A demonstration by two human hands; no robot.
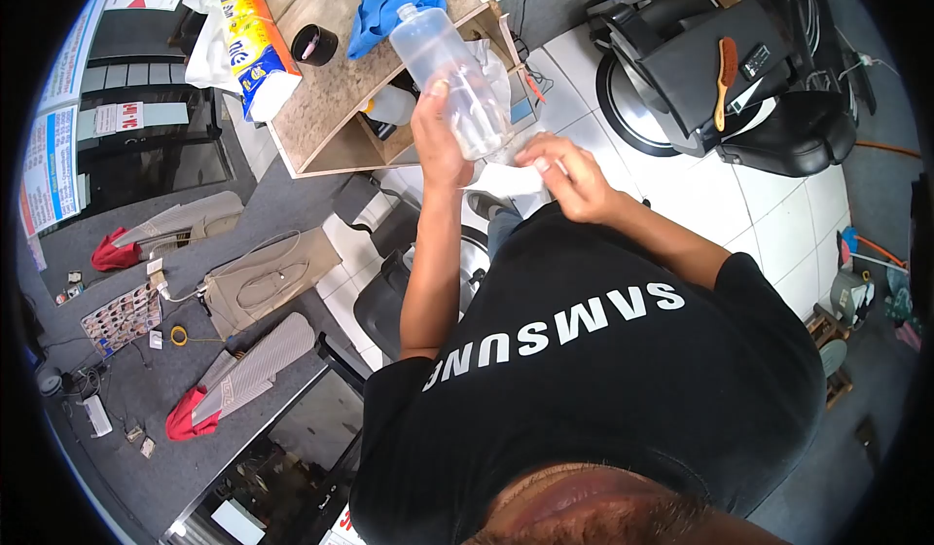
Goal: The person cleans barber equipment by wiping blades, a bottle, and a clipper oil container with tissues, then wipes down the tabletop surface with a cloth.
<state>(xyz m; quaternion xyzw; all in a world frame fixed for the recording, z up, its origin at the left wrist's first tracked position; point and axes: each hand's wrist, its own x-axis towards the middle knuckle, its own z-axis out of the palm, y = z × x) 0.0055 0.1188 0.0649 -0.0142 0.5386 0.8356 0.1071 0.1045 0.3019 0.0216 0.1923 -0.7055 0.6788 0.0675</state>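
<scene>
My left hand (443,141) is wrapped round a clear plastic bottle (443,54), gripping its lower half. The bottle is tilted, its narrow neck pointing to the upper left. It looks mostly see-through, and I cannot tell whether liquid is inside. Beside the bottle's base, my right hand (576,180) is closed on a white tissue (513,179), with thumb and fingers pinched together. The tissue hangs between both hands, just under the bottle.
Ahead is a wooden cabinet (336,146) carrying a tissue pack (255,44), a dark cup (314,46) and a blue cloth (389,5). A barber chair (681,68) with a brush (726,83) stands right. On the left counter lies a beige bag (272,282).
</scene>
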